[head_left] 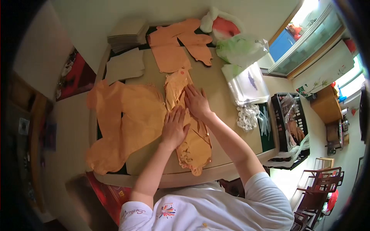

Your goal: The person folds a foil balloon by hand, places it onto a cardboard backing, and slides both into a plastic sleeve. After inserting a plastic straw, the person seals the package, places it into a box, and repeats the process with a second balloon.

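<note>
A shiny orange foil balloon (196,148), flat and folded into a long narrow strip, lies in front of me on the table. My left hand (175,129) rests flat on its left edge, fingers stretched out. Just above and to the right, my right hand (197,102) presses flat on the same foil with its fingers extended. Close to my left hand, a wide flat orange foil sheet (135,107), like unfolded balloons, spreads to the table's left edge. Another flat orange foil piece (169,50) lies at the far side.
Stacked card sheets (129,36) and a loose sheet (125,67) sit at the back left. On the right are clear plastic bags (250,86), a green-tinted bag (239,50), white curled pieces (247,117) and thin clear straws (264,121). A black crate (283,127) stands beside the table.
</note>
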The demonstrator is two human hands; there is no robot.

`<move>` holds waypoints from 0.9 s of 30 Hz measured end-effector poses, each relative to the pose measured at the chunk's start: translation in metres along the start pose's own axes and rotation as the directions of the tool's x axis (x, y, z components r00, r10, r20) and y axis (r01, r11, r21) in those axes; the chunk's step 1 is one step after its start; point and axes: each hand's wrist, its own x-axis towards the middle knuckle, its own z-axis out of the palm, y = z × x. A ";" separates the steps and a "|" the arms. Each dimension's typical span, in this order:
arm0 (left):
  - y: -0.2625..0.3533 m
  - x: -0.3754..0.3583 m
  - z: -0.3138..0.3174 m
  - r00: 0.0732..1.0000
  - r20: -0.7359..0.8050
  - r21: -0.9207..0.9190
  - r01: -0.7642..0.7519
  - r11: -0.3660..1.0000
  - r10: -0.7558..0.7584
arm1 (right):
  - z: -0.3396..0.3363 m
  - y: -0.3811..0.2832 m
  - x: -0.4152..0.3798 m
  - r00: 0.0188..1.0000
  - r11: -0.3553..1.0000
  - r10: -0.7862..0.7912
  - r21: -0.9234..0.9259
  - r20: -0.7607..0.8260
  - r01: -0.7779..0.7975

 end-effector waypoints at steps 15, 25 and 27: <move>0.002 0.003 -0.006 0.993 0.109 -0.044 0.053 0.998 -0.048 | -0.018 -0.012 0.039 0.803 0.765 -0.592 0.367 0.075 0.529; 0.002 0.001 -0.005 0.999 0.041 -0.039 0.033 0.999 -0.032 | 0.007 0.008 0.093 0.854 0.814 -0.516 0.347 0.066 0.465; 0.003 0.001 -0.005 0.998 0.052 -0.044 0.038 0.998 -0.035 | 0.000 0.003 0.095 0.865 0.829 -0.495 0.342 0.085 0.441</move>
